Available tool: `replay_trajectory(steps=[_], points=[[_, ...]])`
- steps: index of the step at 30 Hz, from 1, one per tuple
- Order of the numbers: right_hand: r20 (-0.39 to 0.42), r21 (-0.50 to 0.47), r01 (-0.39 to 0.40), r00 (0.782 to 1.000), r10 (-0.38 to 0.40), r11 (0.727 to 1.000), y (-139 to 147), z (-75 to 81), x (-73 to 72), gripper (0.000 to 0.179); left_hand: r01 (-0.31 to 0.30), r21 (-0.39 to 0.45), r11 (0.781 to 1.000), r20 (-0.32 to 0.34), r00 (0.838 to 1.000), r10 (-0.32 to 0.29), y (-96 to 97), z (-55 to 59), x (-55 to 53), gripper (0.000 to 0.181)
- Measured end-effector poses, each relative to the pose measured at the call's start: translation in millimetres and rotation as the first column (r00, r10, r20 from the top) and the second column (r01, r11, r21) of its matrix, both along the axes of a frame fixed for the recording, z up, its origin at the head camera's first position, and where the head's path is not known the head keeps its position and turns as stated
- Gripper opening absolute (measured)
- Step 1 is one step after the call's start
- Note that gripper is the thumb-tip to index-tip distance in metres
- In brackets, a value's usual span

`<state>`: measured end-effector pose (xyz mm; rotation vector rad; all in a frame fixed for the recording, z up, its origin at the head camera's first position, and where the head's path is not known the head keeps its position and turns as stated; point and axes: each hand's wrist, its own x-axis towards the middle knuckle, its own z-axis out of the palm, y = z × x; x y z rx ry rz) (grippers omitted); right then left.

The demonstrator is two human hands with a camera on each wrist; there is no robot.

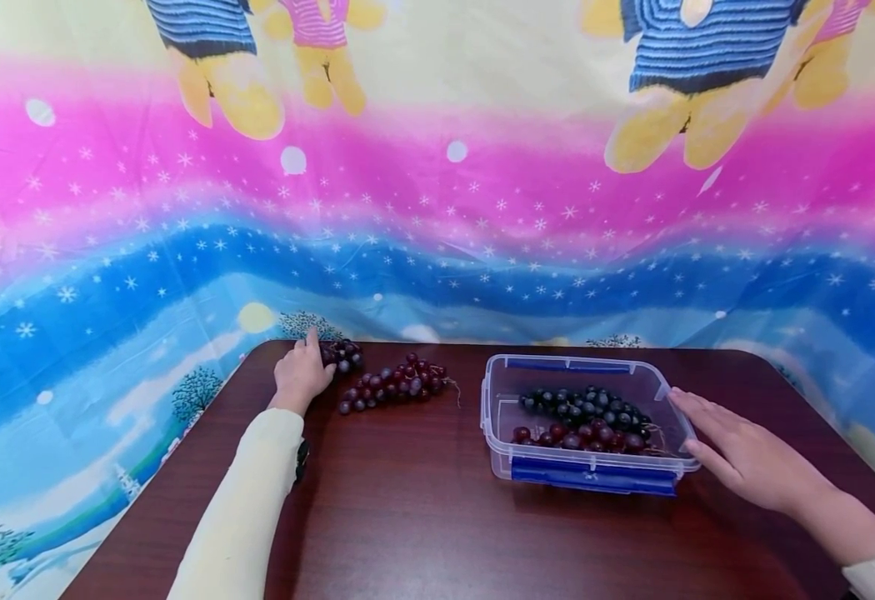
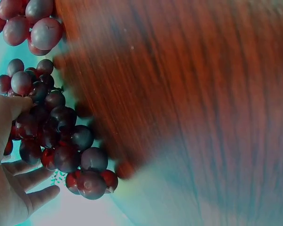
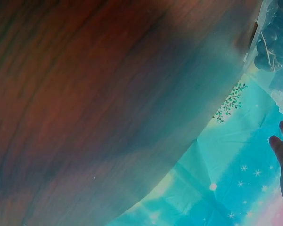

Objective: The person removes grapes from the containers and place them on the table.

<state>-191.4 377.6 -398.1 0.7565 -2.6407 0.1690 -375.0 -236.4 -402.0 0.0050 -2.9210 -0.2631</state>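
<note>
A bunch of dark red grapes (image 2: 66,136) lies at the table's far left. My left hand (image 1: 302,373) is spread about it, thumb (image 2: 19,107) at its near side and outstretched fingers (image 2: 42,197) at the other, partly hidden behind the grapes. Just right of it lies a second bunch of red grapes (image 1: 396,386), stem pointing right. My right hand (image 1: 752,454) touches the right end of a clear plastic box (image 1: 497,467), its fingers extended along the rim. Inside the box sit a bunch of black grapes (image 1: 587,406) and a bunch of red grapes (image 1: 583,437).
A blue clip flap (image 1: 595,475) hangs on the box's front side. Everything stands on a dark brown wooden table (image 1: 407,517). Behind the table's far edge hangs a colourful printed cloth (image 1: 437,208) with bears and snowflakes.
</note>
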Motion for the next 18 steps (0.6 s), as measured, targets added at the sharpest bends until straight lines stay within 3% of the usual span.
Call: replay_trajectory(steps=[9,18], points=[[0.0,0.005,0.004,1.0,-0.004,1.0,-0.5,0.0,0.7,0.068,0.018,-0.018,1.0,0.023,1.0,-0.017,-2.0,2.4,4.8,0.092],[0.001,0.006,0.001,1.0,-0.001,1.0,-0.5,0.9,0.2,0.068,0.074,-0.053,0.996,0.045,0.996,-0.071,-2.3,0.6,7.4,0.086]])
